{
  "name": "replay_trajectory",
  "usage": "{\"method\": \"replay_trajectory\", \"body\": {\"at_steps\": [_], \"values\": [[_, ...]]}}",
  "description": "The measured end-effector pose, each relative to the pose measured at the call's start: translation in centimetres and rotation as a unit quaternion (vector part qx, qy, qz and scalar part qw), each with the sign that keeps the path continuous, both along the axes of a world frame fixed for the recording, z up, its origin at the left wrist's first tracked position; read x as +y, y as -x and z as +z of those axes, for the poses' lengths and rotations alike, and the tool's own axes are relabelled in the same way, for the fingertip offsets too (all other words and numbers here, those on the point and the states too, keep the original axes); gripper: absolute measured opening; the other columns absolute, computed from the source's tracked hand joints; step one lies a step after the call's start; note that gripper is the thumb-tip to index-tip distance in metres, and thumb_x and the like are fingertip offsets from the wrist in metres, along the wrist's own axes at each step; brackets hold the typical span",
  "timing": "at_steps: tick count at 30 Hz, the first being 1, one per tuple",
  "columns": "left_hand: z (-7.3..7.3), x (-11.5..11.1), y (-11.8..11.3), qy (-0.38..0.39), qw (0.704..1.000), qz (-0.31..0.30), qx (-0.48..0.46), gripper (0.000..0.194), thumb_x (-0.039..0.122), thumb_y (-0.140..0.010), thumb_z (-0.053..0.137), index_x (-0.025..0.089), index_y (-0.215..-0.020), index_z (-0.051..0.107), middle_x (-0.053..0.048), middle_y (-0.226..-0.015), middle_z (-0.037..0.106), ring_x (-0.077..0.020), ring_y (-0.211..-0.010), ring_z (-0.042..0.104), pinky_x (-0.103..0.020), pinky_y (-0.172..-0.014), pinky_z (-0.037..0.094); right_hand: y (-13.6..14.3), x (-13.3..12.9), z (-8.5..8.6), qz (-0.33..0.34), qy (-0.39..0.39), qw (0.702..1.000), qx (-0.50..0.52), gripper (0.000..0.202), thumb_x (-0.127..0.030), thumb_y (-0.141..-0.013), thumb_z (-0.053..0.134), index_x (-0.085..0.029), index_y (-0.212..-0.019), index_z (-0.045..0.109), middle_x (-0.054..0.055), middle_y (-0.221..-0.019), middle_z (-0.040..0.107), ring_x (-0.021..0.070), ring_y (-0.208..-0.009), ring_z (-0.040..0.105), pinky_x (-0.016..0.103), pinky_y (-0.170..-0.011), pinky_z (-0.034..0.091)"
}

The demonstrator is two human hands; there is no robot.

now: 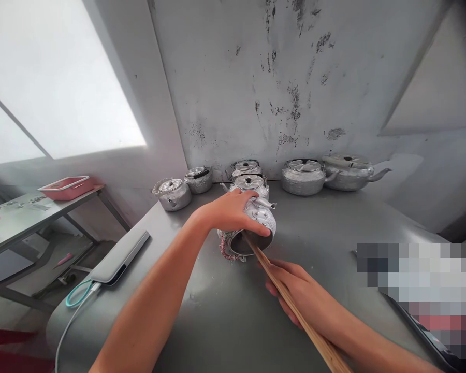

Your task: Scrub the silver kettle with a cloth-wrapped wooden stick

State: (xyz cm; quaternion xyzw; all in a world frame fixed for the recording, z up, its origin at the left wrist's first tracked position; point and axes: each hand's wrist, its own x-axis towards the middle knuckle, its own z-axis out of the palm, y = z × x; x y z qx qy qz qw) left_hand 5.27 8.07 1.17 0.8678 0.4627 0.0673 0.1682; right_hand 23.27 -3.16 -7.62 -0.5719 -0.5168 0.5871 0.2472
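Note:
A silver hammered-metal kettle (pixel 264 216) lies tipped over on the grey table, its round mouth facing me and its spout pointing right. My left hand (pixel 235 210) grips its body from above, thumb along the rim. A braided pink-and-white handle (pixel 227 252) hangs at the left of the mouth. My right hand (pixel 291 287) is wrapped round a long wooden stick (pixel 281 290). The far end of that stick reaches into the kettle's mouth, where its tip is hidden. Just behind stands another lidded kettle (pixel 249 182).
More silver kettles stand along the wall: a small one (pixel 172 194) at left, a wide one (pixel 303 177) and a long-spouted one (pixel 349 173) at right. A power bank (pixel 120 259) with cables lies on the table (pixel 213 311) at left. A pink basket (pixel 68 187) sits on a side table.

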Motion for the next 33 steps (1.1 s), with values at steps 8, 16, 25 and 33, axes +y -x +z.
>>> {"method": "replay_trajectory", "body": {"at_steps": [8,16,25,33], "values": [[0.06,-0.01,-0.11,0.002,1.000,0.003,0.009,0.104,0.076,-0.067,0.066,0.027,-0.153,0.033,-0.009,-0.153,0.041,-0.0347,-0.133,0.045,-0.040,-0.106,0.039,0.23,0.06,0.28,-0.005,-0.005,1.000,0.005,0.036,-0.053,-0.096,0.037,-0.022,-0.083,0.049,-0.004,-0.078,0.054,0.0057,-0.045,0.041,0.023,-0.047,0.034],[0.14,0.00,-0.05,0.009,1.000,0.010,0.008,0.108,0.078,-0.066,0.066,0.026,-0.154,0.032,-0.010,-0.154,0.039,-0.0343,-0.134,0.045,-0.040,-0.106,0.040,0.22,-0.49,0.19,-0.015,0.006,1.000,-0.002,0.041,-0.056,-0.095,0.038,-0.021,-0.075,0.047,-0.003,-0.076,0.054,0.0058,-0.046,0.041,0.024,-0.048,0.036],[0.39,-0.06,-0.21,0.010,1.000,0.010,0.017,0.107,0.078,-0.065,0.066,0.027,-0.154,0.032,-0.009,-0.154,0.040,-0.0352,-0.134,0.044,-0.040,-0.106,0.040,0.24,-0.22,0.12,-0.012,-0.026,1.000,0.002,0.039,-0.053,-0.097,0.037,-0.021,-0.077,0.047,-0.005,-0.072,0.048,0.0060,-0.045,0.039,0.024,-0.047,0.033],[0.18,0.24,-0.38,0.005,1.000,0.002,0.020,0.110,0.080,-0.065,0.065,0.025,-0.154,0.030,-0.011,-0.156,0.036,-0.0345,-0.138,0.040,-0.041,-0.108,0.038,0.25,-0.11,0.55,-0.001,-0.048,0.998,-0.035,0.041,-0.050,-0.099,0.032,-0.021,-0.072,0.042,-0.006,-0.067,0.045,0.0065,-0.044,0.036,0.025,-0.047,0.031]]}}
